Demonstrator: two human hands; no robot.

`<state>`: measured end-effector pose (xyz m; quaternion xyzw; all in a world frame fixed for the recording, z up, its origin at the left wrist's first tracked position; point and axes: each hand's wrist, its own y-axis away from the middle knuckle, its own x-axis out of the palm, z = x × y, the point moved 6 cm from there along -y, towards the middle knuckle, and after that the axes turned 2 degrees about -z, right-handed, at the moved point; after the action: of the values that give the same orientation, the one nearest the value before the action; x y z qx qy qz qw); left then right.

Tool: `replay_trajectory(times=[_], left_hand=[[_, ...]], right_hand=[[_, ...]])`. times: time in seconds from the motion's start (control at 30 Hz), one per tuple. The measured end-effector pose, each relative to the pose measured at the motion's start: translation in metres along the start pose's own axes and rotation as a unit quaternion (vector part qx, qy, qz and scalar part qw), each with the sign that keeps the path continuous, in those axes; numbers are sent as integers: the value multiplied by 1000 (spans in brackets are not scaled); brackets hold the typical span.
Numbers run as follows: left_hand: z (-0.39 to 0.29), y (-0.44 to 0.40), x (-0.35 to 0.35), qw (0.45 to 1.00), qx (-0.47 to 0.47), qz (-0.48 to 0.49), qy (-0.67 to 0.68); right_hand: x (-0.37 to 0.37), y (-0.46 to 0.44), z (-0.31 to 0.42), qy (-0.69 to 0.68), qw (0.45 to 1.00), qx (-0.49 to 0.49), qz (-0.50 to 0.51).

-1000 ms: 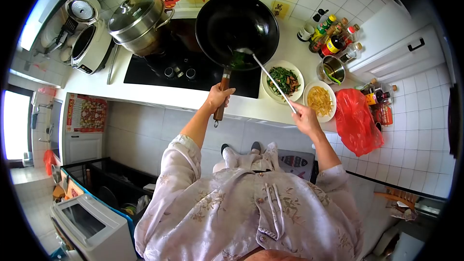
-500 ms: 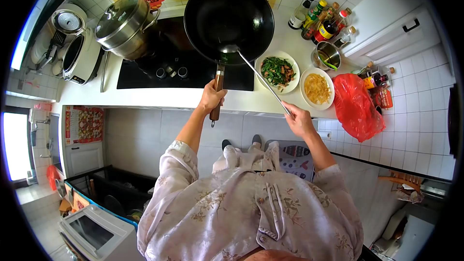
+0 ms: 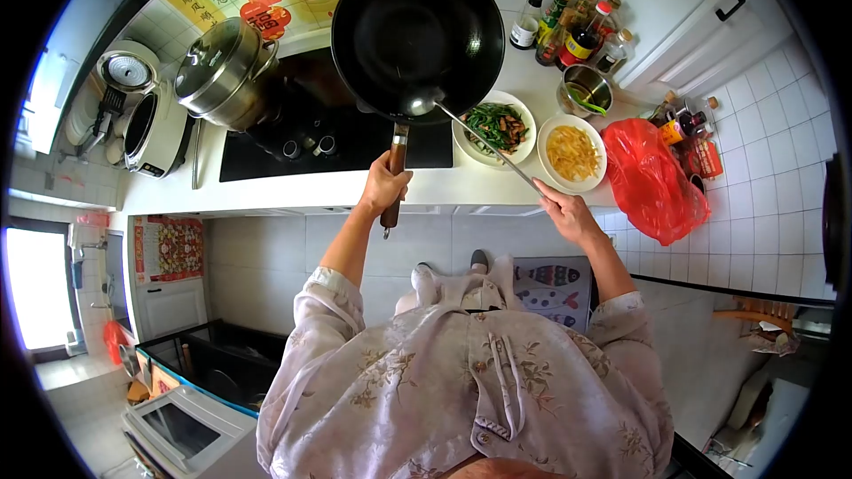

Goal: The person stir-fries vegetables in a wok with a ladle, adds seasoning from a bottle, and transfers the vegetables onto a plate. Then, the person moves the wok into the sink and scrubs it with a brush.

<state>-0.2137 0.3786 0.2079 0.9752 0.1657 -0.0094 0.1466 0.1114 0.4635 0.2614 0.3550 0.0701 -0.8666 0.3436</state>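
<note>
My left hand (image 3: 384, 187) is wrapped round the wooden handle of a black wok (image 3: 417, 27), which is tilted above the right part of the black cooktop (image 3: 355, 149). In my right hand (image 3: 570, 215) is the long handle of a metal ladle (image 3: 422, 103). The ladle's head lies at the wok's near edge. Just right of the wok, a plate of green vegetables with brown pieces (image 3: 495, 129) sits under the ladle's handle. Beside it is a white plate of yellow shredded food (image 3: 572, 154).
A lidded steel pot (image 3: 222, 75) and a rice cooker (image 3: 155, 135) stand at the left. Several bottles (image 3: 581, 40), a metal container (image 3: 586, 89) and a red plastic bag (image 3: 655, 179) are at the right. A dark crate (image 3: 222, 364) is at lower left.
The green bits seen in the wok earlier no longer show. The ladle's head has moved to the wok's near edge, and the wok appears tilted more towards me. The view has shifted.
</note>
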Motion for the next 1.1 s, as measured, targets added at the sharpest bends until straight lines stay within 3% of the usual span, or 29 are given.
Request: replay_trajectory(times=[0.07,0.1,0.17,0.27,0.47,0.53,0.6,0.63,0.7,0.73,0.8,1.1], left_hand=[[0,0,3,1000,-5,0,-10],[1,0,3,1000,-4,1,-13],[3,1,5,1000,-4,1,-18],[2,2,10,1000,-3,-3,-19],[4,1,23,999,-7,-9,-42],[3,1,27,999,-6,-12,-42],[2,1,30,999,-6,-16,-48],[3,2,30,998,-7,-18,-55],[4,2,32,998,-12,-25,-52],[5,2,34,998,-16,-31,-50],[6,3,36,998,-13,-30,-47],[12,-2,42,994,-5,-60,-91]], right_hand=[[-15,8,-7,39,990,-106,-80],[-21,13,-13,37,991,-105,-79],[-28,18,-34,34,998,16,-41],[-24,15,-39,-2,997,-22,-71],[12,-21,-15,-100,992,-22,-71],[22,-20,-30,-72,997,10,-38],[18,-8,-35,-52,987,-97,-112],[18,-4,-43,-52,988,-97,-111],[5,13,-34,43,952,-230,-197],[2,20,-37,43,953,-228,-197],[1,26,-52,-24,996,-27,-86],[-32,61,-78,54,994,52,-86]])
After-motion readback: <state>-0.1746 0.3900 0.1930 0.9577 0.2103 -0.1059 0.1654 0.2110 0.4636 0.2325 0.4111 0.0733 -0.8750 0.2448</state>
